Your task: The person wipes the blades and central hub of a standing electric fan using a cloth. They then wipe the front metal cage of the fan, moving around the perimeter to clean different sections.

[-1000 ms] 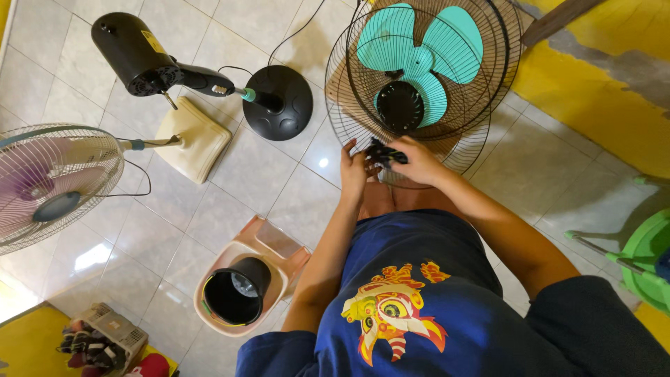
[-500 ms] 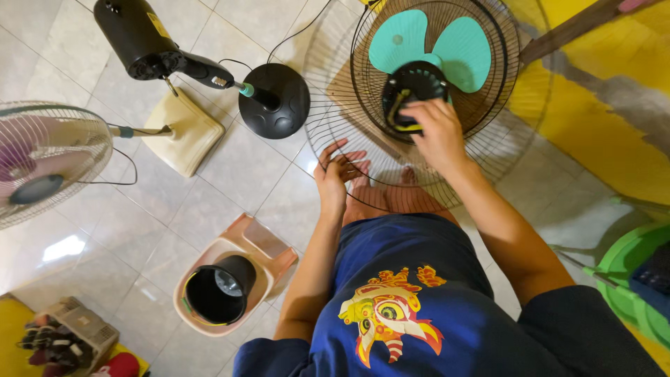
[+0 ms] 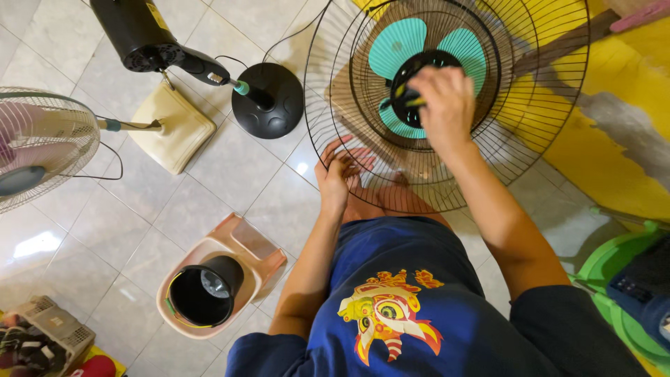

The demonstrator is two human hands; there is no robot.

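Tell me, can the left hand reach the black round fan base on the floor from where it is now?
Probably yes: the left hand rests at the wire fan guard, and only bare tile lies between it and the black base.

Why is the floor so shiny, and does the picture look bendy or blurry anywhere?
Head view: lamp glare makes white patches on the floor tiles and beside the left hand; the wide lens bows the wire fan guard and the edges; the right hand at the teal blades looks a little soft.

The fan cage [image 3: 447, 105] sits at one o'clock, the round base [image 3: 269, 101] at eleven, another fan [image 3: 38, 150] at nine, the open housing [image 3: 213, 286] at seven.
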